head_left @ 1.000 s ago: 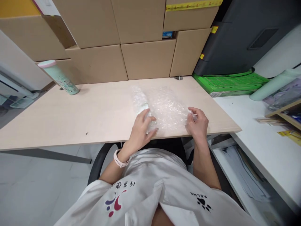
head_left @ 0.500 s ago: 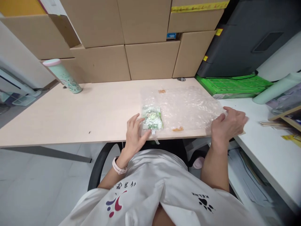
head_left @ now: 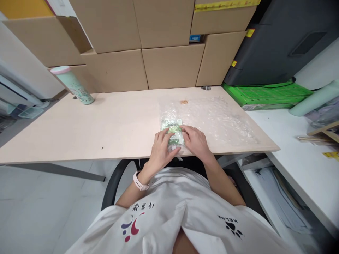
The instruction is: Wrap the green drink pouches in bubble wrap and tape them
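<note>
Near the front edge of a pale desk (head_left: 119,123), right of its middle: a green-and-white packet (head_left: 174,129), lying flat amid clear bubble wrap (head_left: 212,116). Exact layering of film over and under the packet not distinguishable. To the packet's left, the left hand (head_left: 159,144), palm downward and about half open, with fingers bent over the packet and thumb well apart from them, near the front edge; no closed grip visible. To the packet's right, the right hand (head_left: 196,141), with fingers bent and fingertips at the packet's side; closure on film or packet not possible to tell. Around the left wrist, a pale pink band (head_left: 140,181).

From the packet toward the desk's right end, the bubble wrap spread out, wrinkled and glossy, with an orange mark (head_left: 183,102) near its far edge. At the far left of the desk, a mint-green bottle (head_left: 76,88) with a pink-rimmed lid, upright before stacked cardboard boxes (head_left: 173,67). Beyond the right end, a bright green crate (head_left: 272,95), with a large dark grey case (head_left: 272,53) on top.
</note>
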{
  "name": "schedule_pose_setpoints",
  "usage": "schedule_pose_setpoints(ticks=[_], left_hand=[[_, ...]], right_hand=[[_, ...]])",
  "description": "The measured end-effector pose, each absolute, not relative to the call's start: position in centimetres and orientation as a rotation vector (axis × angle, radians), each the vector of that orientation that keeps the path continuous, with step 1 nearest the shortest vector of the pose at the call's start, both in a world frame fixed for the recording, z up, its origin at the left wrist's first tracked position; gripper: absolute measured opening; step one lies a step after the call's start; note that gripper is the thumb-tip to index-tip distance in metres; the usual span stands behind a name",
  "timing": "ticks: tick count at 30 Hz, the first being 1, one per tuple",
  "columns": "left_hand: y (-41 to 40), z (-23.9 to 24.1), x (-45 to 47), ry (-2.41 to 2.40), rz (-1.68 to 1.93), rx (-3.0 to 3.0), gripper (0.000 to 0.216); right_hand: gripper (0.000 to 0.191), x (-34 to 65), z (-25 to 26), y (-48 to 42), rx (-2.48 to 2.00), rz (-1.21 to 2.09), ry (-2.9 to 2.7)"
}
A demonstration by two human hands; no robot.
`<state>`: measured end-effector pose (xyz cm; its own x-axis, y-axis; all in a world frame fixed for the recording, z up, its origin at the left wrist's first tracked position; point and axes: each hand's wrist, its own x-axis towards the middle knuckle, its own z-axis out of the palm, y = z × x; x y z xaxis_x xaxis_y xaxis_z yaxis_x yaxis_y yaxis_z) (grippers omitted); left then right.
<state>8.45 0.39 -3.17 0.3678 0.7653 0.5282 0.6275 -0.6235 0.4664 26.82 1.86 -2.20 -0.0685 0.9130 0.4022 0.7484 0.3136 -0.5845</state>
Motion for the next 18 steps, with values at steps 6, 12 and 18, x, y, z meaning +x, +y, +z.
schedule_pose_setpoints(ticks=[6,12,18], left_hand=[[-0.2,-3.7,9.2,1.213,1.248,2.164,0.106],[0.5,-4.0,6.8,1.308,1.672,1.399,0.088],[-0.1,-3.4,1.9,1.647,1.78,1.426,0.085]], right_hand=[[0.042,25.8,-1.7,4.0,-1.226,0.799,-1.541],[0.051,24.5,-1.1,4.3,-1.413,0.552,-1.719],[0.036,24.8,-2.3,4.5,-1.341,1.033,-1.408]])
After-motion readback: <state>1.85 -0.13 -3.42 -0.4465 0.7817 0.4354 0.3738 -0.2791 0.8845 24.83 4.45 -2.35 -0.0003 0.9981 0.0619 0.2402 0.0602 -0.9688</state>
